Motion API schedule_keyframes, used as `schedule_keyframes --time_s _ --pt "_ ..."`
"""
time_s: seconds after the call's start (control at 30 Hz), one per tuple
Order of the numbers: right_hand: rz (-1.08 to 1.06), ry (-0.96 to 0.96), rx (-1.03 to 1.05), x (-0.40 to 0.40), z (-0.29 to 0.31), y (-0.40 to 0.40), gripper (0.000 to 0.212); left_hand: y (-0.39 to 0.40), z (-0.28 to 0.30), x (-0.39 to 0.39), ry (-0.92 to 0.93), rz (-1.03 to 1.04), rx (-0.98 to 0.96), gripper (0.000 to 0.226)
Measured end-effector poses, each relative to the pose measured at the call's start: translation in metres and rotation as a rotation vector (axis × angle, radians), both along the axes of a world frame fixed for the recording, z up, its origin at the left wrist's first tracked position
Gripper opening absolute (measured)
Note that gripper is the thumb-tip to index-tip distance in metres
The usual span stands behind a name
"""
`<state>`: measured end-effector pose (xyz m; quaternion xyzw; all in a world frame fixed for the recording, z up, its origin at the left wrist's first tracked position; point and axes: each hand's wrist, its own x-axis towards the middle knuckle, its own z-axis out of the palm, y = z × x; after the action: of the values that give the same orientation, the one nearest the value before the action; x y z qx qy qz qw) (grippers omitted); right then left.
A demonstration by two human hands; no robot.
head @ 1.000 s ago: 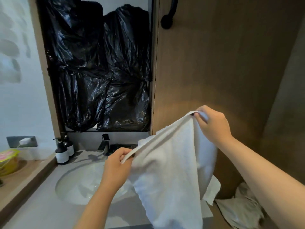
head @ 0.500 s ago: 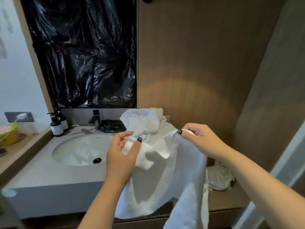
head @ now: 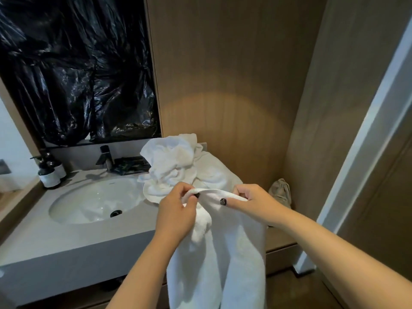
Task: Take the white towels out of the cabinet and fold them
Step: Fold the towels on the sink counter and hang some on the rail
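Both hands held 1 white towel (head: 234, 253) by its top edge in front of the countertop's (head: 73, 233) right end, the rest hanging below. The left hand (head: 176, 215) pinched the hem between thumb and curled fingers; the right hand (head: 252, 202) pinched it just beside. More towels (head: 171, 161) lay heaped at the countertop's back right corner. To fold well, the hands should probably slide apart along the hem to matching corners.

two hands (head: 176, 210) (head: 252, 201), two bottles (head: 48, 172), one sink (head: 93, 199)
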<state>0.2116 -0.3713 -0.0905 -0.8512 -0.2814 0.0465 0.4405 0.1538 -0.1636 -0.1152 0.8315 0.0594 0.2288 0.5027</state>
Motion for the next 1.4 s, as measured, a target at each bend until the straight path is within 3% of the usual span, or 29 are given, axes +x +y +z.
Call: schedule_keyframes --time_s 0.2,0.33,0.4,0.57,0.63,0.8,0.9,0.97,1.2,1.3,1.4 --pt "-0.086 -0.002 -0.161 0.000 -0.024 -0.018 0.037 0.045 -0.014 -0.006 0.065 0.225 -0.122 0.023" --pt "-0.037 -0.091 -0.259 -0.004 -0.024 -0.011 0.028 0.062 -0.018 -0.006 0.113 0.276 -0.043 0.014" --pt "-0.001 -0.148 -0.263 -0.006 -0.014 0.001 0.024 0.062 -0.016 -0.007 0.125 0.204 0.069 0.021" --pt "0.175 -0.313 -0.351 -0.012 0.011 0.042 0.009 0.043 -0.016 -0.018 0.091 -0.197 0.197 0.069" --pt "0.232 -0.334 -0.384 -0.013 0.013 0.056 0.026 0.041 -0.016 -0.017 0.089 -0.294 0.304 0.066" --pt "0.284 -0.210 -0.319 -0.014 0.007 0.063 0.028 0.042 -0.011 -0.011 0.152 -0.437 0.478 0.033" --pt "0.204 -0.166 -0.349 -0.009 0.002 0.050 0.015 0.048 -0.015 -0.006 0.203 -0.335 0.498 0.013" --pt "0.153 -0.160 -0.416 -0.003 -0.003 0.040 0.029 0.054 -0.019 0.000 0.179 -0.242 0.451 0.008" --pt "0.003 -0.021 -0.519 0.004 -0.019 0.000 0.026 0.084 -0.032 0.023 0.196 -0.054 0.400 0.013" --pt "-0.149 -0.096 -0.561 0.007 -0.025 -0.014 0.043 0.103 -0.033 0.035 0.156 0.006 0.314 0.018" --pt "-0.306 -0.181 -0.700 0.013 -0.035 -0.027 0.040 0.112 -0.034 0.043 0.110 0.072 0.236 0.020"
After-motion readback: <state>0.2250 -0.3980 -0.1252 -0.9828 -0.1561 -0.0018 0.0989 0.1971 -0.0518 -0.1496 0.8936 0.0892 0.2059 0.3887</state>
